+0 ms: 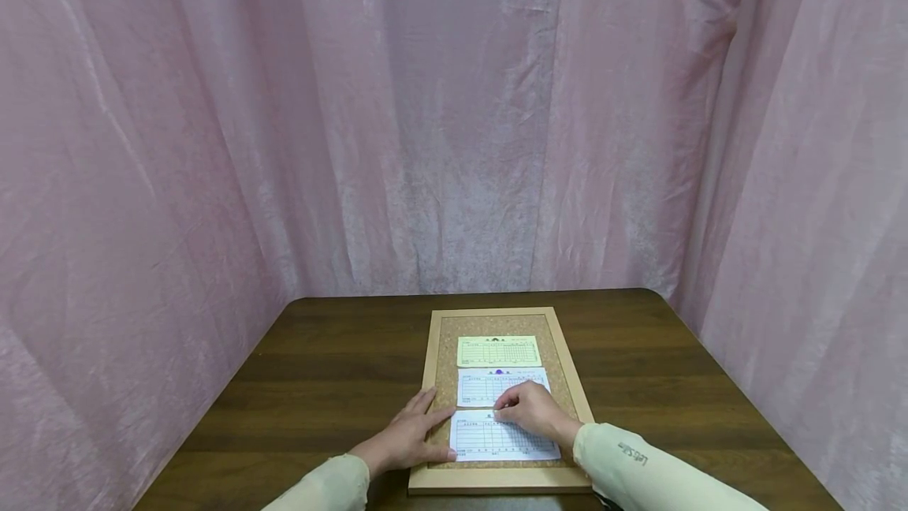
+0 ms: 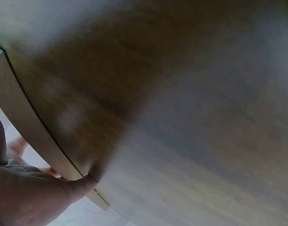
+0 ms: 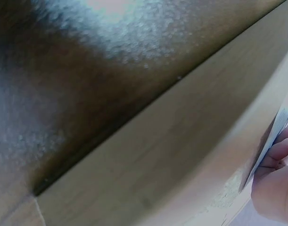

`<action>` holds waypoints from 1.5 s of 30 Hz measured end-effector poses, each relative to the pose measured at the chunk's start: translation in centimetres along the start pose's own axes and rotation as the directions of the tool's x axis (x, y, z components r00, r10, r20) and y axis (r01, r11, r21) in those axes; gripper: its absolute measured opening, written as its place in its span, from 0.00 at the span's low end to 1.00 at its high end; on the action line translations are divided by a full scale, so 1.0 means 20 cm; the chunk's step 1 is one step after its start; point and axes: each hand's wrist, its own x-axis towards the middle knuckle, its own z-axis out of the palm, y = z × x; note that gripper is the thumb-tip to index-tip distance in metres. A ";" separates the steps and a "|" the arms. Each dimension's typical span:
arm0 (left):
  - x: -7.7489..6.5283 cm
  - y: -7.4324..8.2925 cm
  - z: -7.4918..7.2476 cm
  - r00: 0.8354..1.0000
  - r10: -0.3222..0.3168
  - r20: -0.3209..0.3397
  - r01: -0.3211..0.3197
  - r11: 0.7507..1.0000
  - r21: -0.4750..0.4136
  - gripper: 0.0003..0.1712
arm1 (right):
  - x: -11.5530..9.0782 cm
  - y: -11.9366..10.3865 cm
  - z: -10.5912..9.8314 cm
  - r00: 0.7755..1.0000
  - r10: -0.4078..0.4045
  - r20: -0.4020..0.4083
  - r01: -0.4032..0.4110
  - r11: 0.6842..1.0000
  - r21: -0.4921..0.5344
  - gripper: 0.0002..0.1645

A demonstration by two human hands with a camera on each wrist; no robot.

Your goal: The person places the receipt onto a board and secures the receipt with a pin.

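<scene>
A framed cork board [image 1: 448,353] lies on the table with three printed slips in a column: a yellow slip [image 1: 489,353], a white slip [image 1: 471,390] with a purple pushpin [image 1: 500,372], and a lower white slip [image 1: 496,440]. My left hand [image 1: 407,434] lies across the board's left frame, fingers spread, with thumb and forefinger pressing the lower slip's left edge. At that slip's top middle my right hand [image 1: 532,411] pinches a pushpin, which its fingers hide. The right wrist view shows the curled fingers [image 3: 280,149] low over the board.
The dark wooden table [image 1: 340,361] extends on both sides of the board. A raised wooden frame [image 1: 574,385] borders the cork. Pink curtains [image 1: 454,140] hang behind the table and along both sides.
</scene>
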 end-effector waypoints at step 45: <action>-0.01 0.01 0.00 1.000 -0.017 0.016 0.018 1.000 -0.025 0.45 | -0.02 0.01 -0.01 1.000 -0.020 -0.001 0.020 1.000 -0.014 0.01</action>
